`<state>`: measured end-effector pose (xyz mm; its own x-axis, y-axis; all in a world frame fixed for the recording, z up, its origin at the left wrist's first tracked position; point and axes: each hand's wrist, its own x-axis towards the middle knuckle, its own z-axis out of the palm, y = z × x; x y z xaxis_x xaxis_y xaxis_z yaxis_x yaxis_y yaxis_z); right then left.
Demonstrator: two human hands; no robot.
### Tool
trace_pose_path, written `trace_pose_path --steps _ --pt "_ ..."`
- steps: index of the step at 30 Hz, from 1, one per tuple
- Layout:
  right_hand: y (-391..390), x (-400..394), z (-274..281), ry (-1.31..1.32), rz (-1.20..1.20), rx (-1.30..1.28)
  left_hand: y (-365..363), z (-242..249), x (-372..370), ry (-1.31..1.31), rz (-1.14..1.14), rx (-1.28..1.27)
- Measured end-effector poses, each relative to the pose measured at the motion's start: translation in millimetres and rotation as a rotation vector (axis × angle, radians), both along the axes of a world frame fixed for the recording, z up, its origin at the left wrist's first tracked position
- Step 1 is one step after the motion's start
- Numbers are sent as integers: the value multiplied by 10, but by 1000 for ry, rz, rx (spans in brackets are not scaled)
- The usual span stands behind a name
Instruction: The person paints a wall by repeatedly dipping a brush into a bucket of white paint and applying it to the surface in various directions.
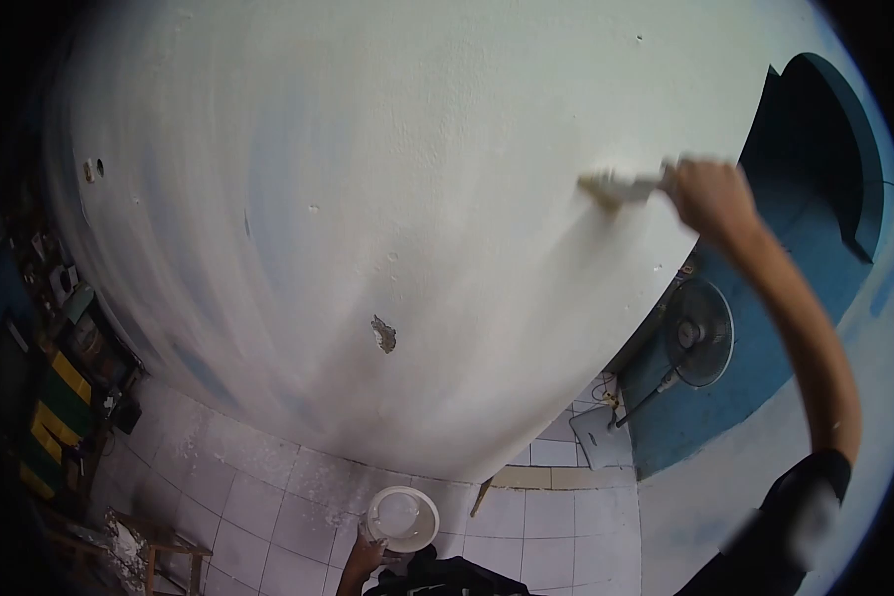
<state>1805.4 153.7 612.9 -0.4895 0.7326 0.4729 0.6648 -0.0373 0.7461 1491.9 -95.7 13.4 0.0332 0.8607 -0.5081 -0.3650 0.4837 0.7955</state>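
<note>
My right hand [710,199] is closed round the handle of a paintbrush [621,187], raised high at the right part of the wall [447,238]. The bristles appear to meet the wall, though motion blurs them. Low in the view, my left hand [368,556] grips the rim of a white bucket [404,505], which holds some whitish paint. White streaks cover the wall, with bluish patches showing through at the left. A chipped hole [383,335] marks the lower middle of the wall.
A standing fan [698,333] is at the right, before a blue wall [666,427]. At lower left stands a paint-spattered wooden stool [154,551]. Cluttered shelves [55,288] line the left side. White tiles [258,507] cover the floor.
</note>
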Motion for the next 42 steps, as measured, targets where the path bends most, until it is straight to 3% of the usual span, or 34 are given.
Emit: trace_pose_path --steps 3,6,7,10,13,14,16,17,18,20,21,24,25,26,27,28,29,31,33,34,37,39,42 --pt "-20 -29 722 -75 106 262 9 -156 33 15 -32 47" --pt "-141 -88 1341 -138 250 298 -1 27 97 -77 -3 -13" --pt "-232 -214 1415 -151 415 388 -12 73 111 -70 -6 -33" --pt "-510 -590 1439 -219 43 694 -37 150 160 -70 -12 -62" --pt "-114 -619 1470 -211 -148 582 -119 155 140 -62 -27 -61" --pt "16 -688 1302 -191 -227 541 -150 160 138 -45 -28 -72" --pt "557 -428 982 -218 299 455 -198 108 138 -32 -26 -81" --pt "411 -594 560 -69 469 380 -231 52 109 -34 -26 -82" --pt "402 -683 245 -22 363 302 -270 14 99 -35 -27 -84" --pt "549 -646 -384 -379 536 692 -365 34 97 -35 24 -63" --pt "493 -678 -695 -469 380 641 -411 33 79 -31 51 -52" --pt "192 -808 -1472 -719 247 435 -563 -71 -9 -101 47 -71" --pt "251 -788 -1765 -681 275 415 -635 -80 -22 -83 59 -79" --pt "347 -902 -2064 -522 118 300 -694 -80 -35 -63 70 -81" --pt "126 -955 -2106 -630 166 483 -745 -75 -70 -41 79 -82" --pt "48 -1116 -2212 -430 85 322 -793 -58 -104 -37 65 -99" --pt "45 -1167 -2354 -419 73 203 -834 -44 -130 -33 49 -117" --pt "53 -1246 -2777 -371 134 332 -913 -26 -184 -19 24 -149" --pt "295 -1371 -3415 -159 111 -106 -977 -75 -217 -13 26 -159" --pt "177 -1412 -3533 -14 230 63 -990 -91 -229 -11 35 -152" --pt "46 -1574 -3919 -28 174 -284 -1035 -128 -258 -4 55 -124" --pt "133 -1614 -4388 285 264 -598 -1065 -177 -249 -7 71 -110" --pt "-86 -1462 -5202 622 324 -717 -1129 -327 -276 -16 87 -96"
